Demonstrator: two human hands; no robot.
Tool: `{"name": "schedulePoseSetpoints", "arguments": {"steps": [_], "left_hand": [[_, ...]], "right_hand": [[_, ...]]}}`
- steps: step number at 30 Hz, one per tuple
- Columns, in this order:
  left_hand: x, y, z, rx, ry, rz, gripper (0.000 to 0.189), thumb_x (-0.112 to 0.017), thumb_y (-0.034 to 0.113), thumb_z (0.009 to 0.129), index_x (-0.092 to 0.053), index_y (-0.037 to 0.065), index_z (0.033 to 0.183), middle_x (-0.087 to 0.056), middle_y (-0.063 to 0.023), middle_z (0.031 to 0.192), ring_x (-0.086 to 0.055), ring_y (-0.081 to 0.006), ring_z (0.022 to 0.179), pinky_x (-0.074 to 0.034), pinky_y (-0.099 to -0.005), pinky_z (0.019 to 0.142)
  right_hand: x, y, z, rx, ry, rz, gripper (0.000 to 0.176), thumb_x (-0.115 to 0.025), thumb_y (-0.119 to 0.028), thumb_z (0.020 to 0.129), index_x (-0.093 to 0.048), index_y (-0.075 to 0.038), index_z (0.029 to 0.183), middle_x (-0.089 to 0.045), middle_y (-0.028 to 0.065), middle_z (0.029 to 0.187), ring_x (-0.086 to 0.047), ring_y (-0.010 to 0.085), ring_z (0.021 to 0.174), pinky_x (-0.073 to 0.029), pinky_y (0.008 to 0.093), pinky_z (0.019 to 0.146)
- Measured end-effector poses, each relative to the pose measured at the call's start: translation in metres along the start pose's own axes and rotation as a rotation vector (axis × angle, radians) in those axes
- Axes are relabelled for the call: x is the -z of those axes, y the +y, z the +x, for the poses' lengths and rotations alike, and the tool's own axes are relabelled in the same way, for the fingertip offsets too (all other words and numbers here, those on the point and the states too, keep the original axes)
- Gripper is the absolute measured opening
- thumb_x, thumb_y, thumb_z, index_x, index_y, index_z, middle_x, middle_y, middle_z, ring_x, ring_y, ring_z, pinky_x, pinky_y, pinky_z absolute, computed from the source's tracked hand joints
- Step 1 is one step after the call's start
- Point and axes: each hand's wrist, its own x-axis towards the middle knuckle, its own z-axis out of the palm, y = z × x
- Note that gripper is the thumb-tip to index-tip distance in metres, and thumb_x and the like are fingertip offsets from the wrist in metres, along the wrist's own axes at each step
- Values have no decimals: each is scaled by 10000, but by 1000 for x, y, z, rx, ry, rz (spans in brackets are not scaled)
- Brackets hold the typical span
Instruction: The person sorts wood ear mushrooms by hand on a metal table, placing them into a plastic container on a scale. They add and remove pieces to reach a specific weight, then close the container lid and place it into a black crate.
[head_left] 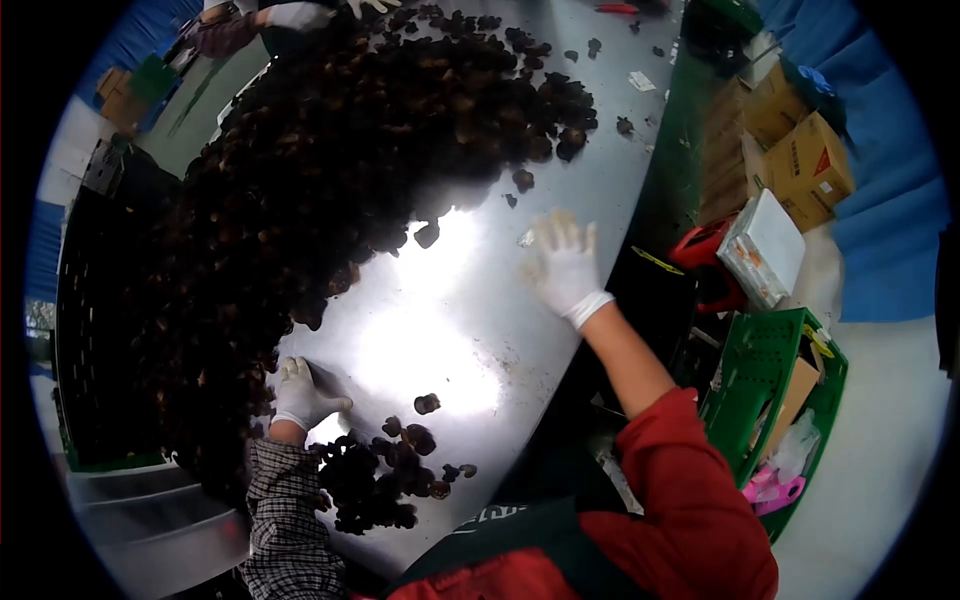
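A big heap of dark brown, wrinkled pieces that look like black fungus [380, 120] covers much of the metal table [520, 330]. My left hand [303, 395], in a white glove, lies at the heap's near edge with its fingers stretched and thumb apart. Below it, a smaller group of the same pieces [375, 480] rests near my left sleeve. My right hand [566, 265], also gloved, is over bare metal by the table's right side, fingers spread and slightly blurred. A small pale scrap [526, 238] shows beside its fingers. Nothing is visible in either hand.
Across the table, another person's gloved hand [298, 16] shows at the top. A red object [617, 8] and a white label [641, 81] lie at the far end. To the right stand cardboard boxes [808, 170], a red stool [700, 245] and a green crate [745, 400].
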Motion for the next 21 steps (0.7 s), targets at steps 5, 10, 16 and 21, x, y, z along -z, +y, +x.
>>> {"name": "schedulePoseSetpoints", "arguments": {"steps": [5, 10, 16, 21], "left_hand": [[-3, -3, 0, -26, 34, -25, 1297, -801, 598, 551, -183, -166, 1397, -186, -360, 1466, -195, -437, 1394, -236, -381, 1148], [2, 1, -2, -4, 25, 8, 1275, -807, 595, 563, -195, -133, 1413, -193, -331, 1480, -199, -416, 1401, -240, -369, 1147], [-11, -6, -1, -18, 125, 17, 1266, -817, 589, 557, -207, -111, 1417, -251, -306, 1470, -246, -387, 1389, -250, -363, 1145], [1, 2, -10, 20, 43, -20, 1246, -811, 575, 585, -189, -97, 1430, -195, -290, 1497, -179, -386, 1414, -235, -369, 1157]], "right_hand": [[5, 97, 15, -446, 317, -169, 659, -557, -356, 862, -394, 36, 1366, -404, 249, 1387, -351, 400, 1303, -222, 595, 1076], [-5, -35, 48, 195, 260, 113, 639, -582, -335, 862, -407, 37, 1352, -402, 251, 1396, -352, 369, 1327, -202, 533, 1117], [-16, -28, 46, 161, 147, -79, 675, -565, -447, 871, -419, 10, 1345, -446, 201, 1373, -410, 328, 1284, -251, 564, 1076], [21, 94, -48, -217, 180, -281, 602, -622, -365, 841, -477, 25, 1277, -463, 267, 1319, -427, 404, 1233, -316, 569, 1008]]}}
